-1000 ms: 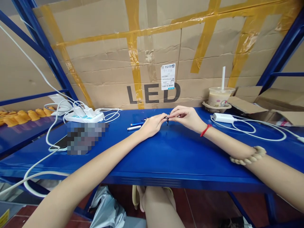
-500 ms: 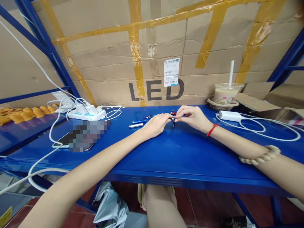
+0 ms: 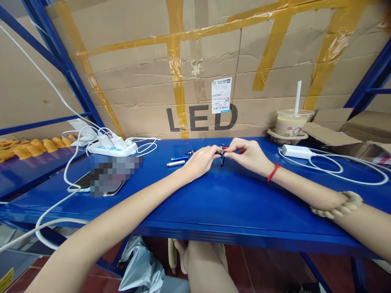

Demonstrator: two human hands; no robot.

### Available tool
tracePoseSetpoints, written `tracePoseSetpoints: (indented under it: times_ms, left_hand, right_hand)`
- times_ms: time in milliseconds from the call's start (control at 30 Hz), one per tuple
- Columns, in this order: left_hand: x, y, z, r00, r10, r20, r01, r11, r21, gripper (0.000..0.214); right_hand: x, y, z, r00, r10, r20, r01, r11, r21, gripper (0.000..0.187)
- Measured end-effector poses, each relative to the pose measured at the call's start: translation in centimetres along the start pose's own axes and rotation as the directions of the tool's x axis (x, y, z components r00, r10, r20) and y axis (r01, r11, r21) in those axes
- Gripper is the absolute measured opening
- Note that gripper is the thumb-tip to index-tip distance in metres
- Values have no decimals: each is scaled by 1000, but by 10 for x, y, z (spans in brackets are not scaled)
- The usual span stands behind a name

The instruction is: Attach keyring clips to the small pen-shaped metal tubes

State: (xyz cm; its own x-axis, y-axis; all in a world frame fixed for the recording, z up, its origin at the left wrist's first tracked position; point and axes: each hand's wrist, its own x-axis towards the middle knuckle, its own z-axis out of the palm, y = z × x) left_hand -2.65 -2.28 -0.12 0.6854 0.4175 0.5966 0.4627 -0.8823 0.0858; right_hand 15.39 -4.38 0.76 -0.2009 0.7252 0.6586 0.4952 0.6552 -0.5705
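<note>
Above the blue shelf, the fingers of my left hand and right hand meet, both pinching a small dark metal piece. Part of that piece dangles below my fingertips; its exact kind is too small to make out. Just left of my left hand lie a silver tube and a blue tube, side by side. A small dark metal bit rests behind them. Something red shows behind my fingertips, mostly hidden.
Phones, partly blurred out, lie to the left before a white power strip with plugs and cables. At right are a white adapter with its cord and a drink cup in a carrier. A large cardboard box stands behind.
Both hands stay together on the dark piece, with slight shifts of the fingers. The view has tilted a little, and a foot below the shelf has moved left.
</note>
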Motion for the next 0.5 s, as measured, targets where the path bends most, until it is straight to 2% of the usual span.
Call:
tracePoseSetpoints:
  times_ms: [267, 500]
  left_hand:
    - [1, 0, 0, 998, -7, -57, 14, 993, 118, 22]
    - [1, 2, -1, 998, -38, -46, 45, 988, 146, 23]
  right_hand:
    - [0, -2, 3, 999, 54, -6, -54, 998, 15, 28]
    - [1, -5, 3, 962, 262, 75, -270, 954, 132, 41]
